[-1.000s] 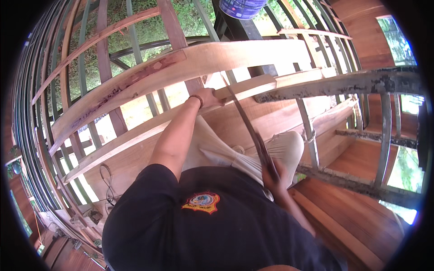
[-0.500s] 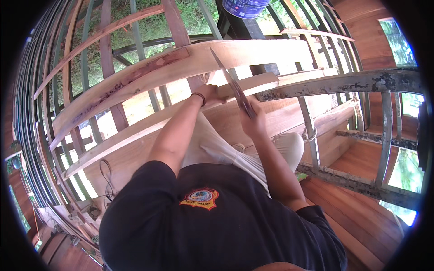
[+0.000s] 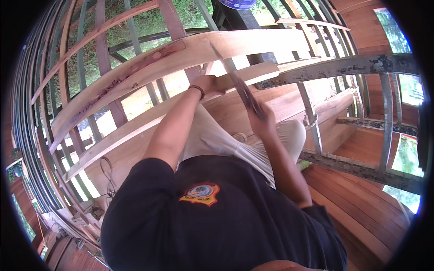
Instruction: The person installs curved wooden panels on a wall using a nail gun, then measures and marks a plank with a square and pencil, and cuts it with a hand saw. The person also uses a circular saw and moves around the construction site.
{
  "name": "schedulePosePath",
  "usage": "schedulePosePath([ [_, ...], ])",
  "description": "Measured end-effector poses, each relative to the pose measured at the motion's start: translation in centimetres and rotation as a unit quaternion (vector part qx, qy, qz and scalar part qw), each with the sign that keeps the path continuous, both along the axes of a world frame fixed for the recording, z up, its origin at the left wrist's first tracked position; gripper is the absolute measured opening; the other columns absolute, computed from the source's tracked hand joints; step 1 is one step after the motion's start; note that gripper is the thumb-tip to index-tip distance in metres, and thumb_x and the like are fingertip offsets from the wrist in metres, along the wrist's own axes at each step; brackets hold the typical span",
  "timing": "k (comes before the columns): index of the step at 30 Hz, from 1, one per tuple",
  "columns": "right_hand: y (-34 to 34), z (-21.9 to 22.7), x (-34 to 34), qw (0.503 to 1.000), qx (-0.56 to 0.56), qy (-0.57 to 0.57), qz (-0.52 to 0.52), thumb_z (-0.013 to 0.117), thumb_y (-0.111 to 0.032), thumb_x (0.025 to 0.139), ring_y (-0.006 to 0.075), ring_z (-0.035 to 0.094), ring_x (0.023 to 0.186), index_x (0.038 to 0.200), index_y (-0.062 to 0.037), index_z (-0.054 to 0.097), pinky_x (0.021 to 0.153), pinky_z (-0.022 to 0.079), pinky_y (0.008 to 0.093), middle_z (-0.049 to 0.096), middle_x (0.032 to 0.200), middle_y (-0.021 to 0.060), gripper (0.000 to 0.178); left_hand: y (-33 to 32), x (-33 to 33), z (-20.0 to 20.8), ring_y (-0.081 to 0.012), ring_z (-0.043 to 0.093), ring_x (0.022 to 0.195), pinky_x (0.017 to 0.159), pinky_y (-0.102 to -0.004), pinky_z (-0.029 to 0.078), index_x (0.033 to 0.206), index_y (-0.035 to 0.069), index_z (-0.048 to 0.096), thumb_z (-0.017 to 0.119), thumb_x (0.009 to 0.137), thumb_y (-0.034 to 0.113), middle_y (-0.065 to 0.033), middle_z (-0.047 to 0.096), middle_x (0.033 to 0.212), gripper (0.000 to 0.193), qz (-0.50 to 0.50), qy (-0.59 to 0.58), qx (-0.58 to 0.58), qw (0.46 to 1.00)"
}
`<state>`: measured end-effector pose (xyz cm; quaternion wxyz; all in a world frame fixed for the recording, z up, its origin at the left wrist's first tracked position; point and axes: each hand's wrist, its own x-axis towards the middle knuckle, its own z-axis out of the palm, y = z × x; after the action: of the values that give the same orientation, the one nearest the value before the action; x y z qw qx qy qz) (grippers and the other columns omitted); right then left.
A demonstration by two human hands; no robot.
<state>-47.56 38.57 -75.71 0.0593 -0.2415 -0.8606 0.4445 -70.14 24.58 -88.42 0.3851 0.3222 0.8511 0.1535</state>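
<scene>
My right hand (image 3: 262,121) is closed round the handle of a handsaw (image 3: 236,81). Its blade slants away from me across a pale timber (image 3: 258,72) and is slightly blurred. How deep the blade sits in the wood I cannot tell. Just left of the blade, my left hand (image 3: 209,86) grips the same timber, fingers wrapped over it, a beaded bracelet at the wrist. That timber runs on to the lower left past my forearm. Beyond it lies a wider plank (image 3: 199,50) with a dark reddish streak.
A worn metal ladder-like frame (image 3: 339,67) stands close on my right. Spaced wooden and green slats (image 3: 101,54) lie ahead, with greenery below. A blue bucket (image 3: 239,3) sits at the top edge. A looped cord (image 3: 106,174) hangs at left.
My right hand has drawn the saw back toward me and slightly right. My left hand keeps its hold on the timber. The whole view has shifted a little.
</scene>
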Motion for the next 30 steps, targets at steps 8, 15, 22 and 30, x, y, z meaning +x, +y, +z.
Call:
schedulePosePath([
  [8, -0.5, 0.4, 4.6, 0.998, 0.056, -0.006, -0.017, 0.067, -0.008, 0.090, 0.0185, 0.058, 0.067, 0.095, -0.0008, 0.066, 0.062, 0.048, 0.0376, 0.062, 0.071, 0.0127, 0.009, 0.2, 1.2, 2.2, -0.0363, 0.073, 0.099, 0.087, -0.0444, 0.058, 0.119, 0.000, 0.070, 0.077, 0.076, 0.053, -0.0230, 0.075, 0.106, 0.068, 0.022, 0.055, 0.026, 0.998],
  [15, -1.7, 7.5, 9.6, 0.995, 0.084, -0.056, 0.024, 0.069, -0.007, 0.087, 0.0348, 0.073, 0.085, 0.105, -0.0040, 0.074, 0.075, 0.056, 0.0424, 0.072, 0.088, 0.0201, 0.019, -1.8, 0.0, 2.0, -0.0361, 0.072, 0.102, 0.092, -0.0434, 0.057, 0.120, 0.006, 0.072, 0.076, 0.072, 0.059, -0.0196, 0.075, 0.111, 0.071, 0.070, 0.059, 0.031, 0.995],
  [22, 0.9, 0.1, 1.7, 0.997, -0.053, -0.010, -0.051, 0.067, -0.012, 0.091, 0.0190, 0.062, 0.066, 0.088, -0.0003, 0.065, 0.061, 0.048, 0.0382, 0.061, 0.070, 0.0138, 0.012, 1.6, 0.1, -0.7, -0.0355, 0.071, 0.107, 0.094, -0.0449, 0.055, 0.119, 0.006, 0.074, 0.076, 0.070, 0.070, -0.0202, 0.074, 0.117, 0.081, -0.016, 0.060, 0.024, 0.998],
  [30, -1.3, 0.0, 0.2, 0.998, -0.045, 0.045, -0.010, 0.067, -0.007, 0.092, 0.0087, 0.050, 0.063, 0.087, -0.0025, 0.060, 0.056, 0.041, 0.0310, 0.053, 0.068, 0.0017, 0.009, 0.2, 2.1, 1.4, -0.0350, 0.059, 0.129, 0.104, -0.0460, 0.052, 0.133, 0.000, 0.059, 0.080, 0.074, 0.050, -0.0223, 0.061, 0.137, 0.080, 0.026, 0.126, -0.018, 0.992],
])
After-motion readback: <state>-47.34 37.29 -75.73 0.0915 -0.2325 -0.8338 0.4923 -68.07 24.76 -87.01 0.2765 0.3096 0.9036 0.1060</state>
